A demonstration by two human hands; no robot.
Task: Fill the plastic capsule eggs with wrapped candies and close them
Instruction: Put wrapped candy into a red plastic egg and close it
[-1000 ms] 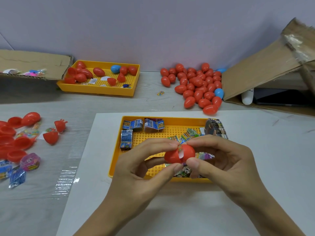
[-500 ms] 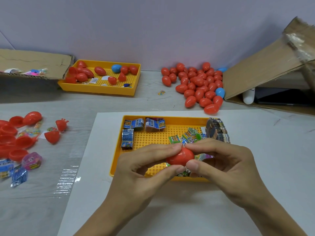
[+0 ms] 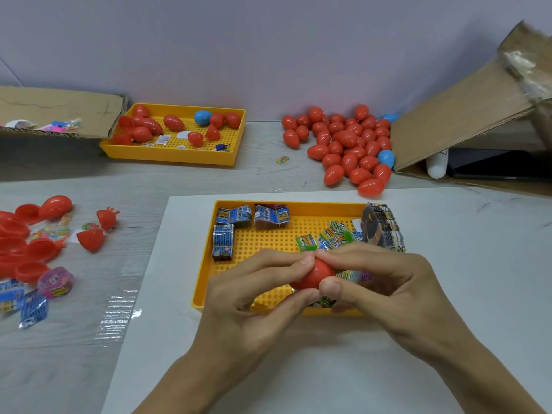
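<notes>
Red capsule egg (image 3: pixel 312 276) pinched from both sides over the near yellow tray (image 3: pixel 206 270) — left hand (image 3: pixel 254 297) gripping with thumb below and forefinger on top, right hand (image 3: pixel 388 288) doing the same from the other end, fingertips of both nearly meeting on the shell. Egg halves together, seam hidden by fingers. In that tray: blue wrapped candy packs (image 3: pixel 236 216) along the far-left corner, green wrapped candies (image 3: pixel 306 242) just beyond the hands, a dark banded stack (image 3: pixel 380 227) at the far-right corner. Tray on a white sheet (image 3: pixel 448 294). Heap of closed red eggs (image 3: pixel 346 147) at the back right — a couple of blue ones among them — beside a tilted cardboard box (image 3: pixel 466 115). Second yellow tray (image 3: pixel 179 153) at the back left, holding eggs and halves. Open red egg halves (image 3: pixel 30 246) and loose wrapped candies (image 3: pixel 33 309) on the far left of the table.
</notes>
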